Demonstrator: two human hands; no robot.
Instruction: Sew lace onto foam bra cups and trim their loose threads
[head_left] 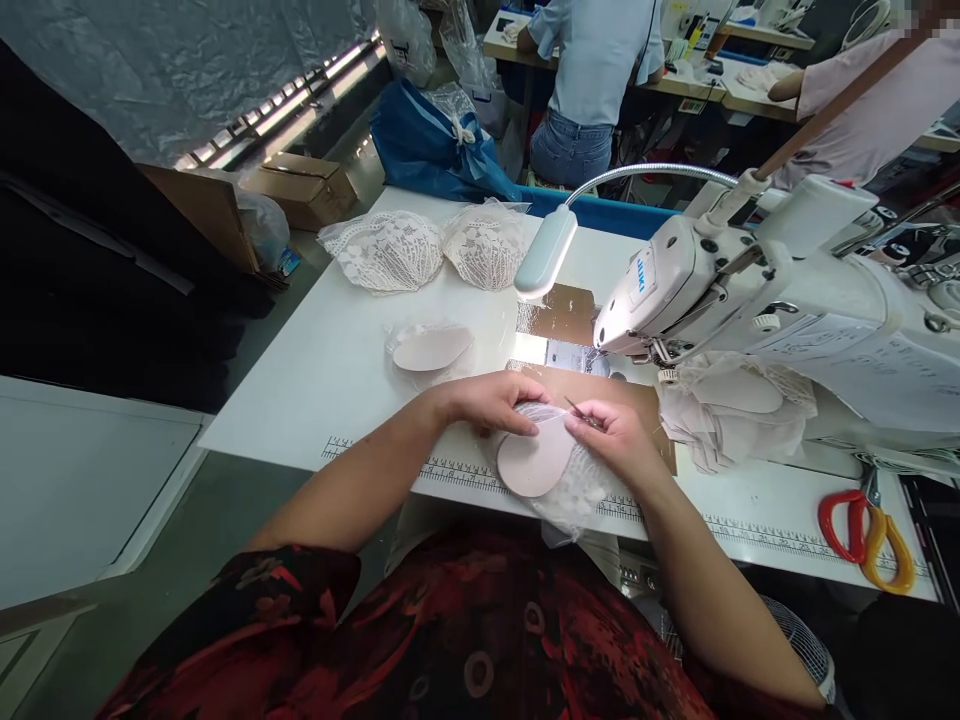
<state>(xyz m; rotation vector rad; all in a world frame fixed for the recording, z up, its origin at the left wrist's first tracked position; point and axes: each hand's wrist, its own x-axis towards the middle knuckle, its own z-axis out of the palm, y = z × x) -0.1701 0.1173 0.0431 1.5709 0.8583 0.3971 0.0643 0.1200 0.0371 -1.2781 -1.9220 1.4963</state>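
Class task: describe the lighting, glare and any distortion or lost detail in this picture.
Head view: glare whitens the tabletop beside the lamp; deep shadow swallows detail in the black drape at left; the wide lens seems to stretch the forearms; the pointed tool at the right hand is too small to read; the top right corner is pixelated.

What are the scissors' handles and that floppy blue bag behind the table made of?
Scissors' handles: probably plastic, smooth, one red, one yellow, with a slight sheen.
Blue bag: woven fabric or plastic sheeting, unclear which; it creases softly.
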